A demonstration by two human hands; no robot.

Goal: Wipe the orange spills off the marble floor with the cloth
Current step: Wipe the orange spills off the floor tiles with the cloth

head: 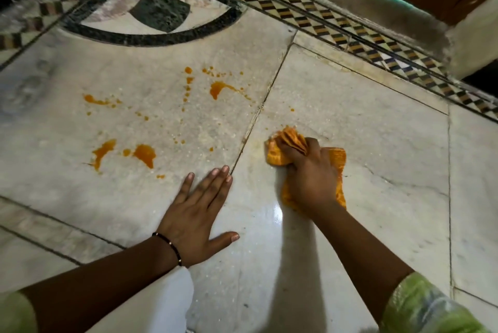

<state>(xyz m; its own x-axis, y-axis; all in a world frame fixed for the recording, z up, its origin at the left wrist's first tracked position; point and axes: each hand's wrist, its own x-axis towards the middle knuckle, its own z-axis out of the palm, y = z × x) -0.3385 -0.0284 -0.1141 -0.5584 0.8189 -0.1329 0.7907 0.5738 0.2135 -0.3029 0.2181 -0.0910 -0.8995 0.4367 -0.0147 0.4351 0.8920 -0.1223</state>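
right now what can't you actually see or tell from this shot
- Floor under the cloth, head view: the cloth and right hand cover it, so any spill there is hidden.
- Floor under the left hand: the flat palm covers it.
- Far left marble: blurred, too soft to pick out small orange spills.
- Cloth's own stains: it is orange too, so they cannot be told apart.

The cloth (pixel 280 156) bunched in my right hand (pixel 310 179) is orange with a faint weave, matching the orange spills (pixel 144 153) on the pale grey-white marble floor (pixel 363 144). A black, brown and cream diamond border (pixel 310 15) edges it. My sleeve (pixel 420 308) is light green, and my bracelet (pixel 171 248) is black.
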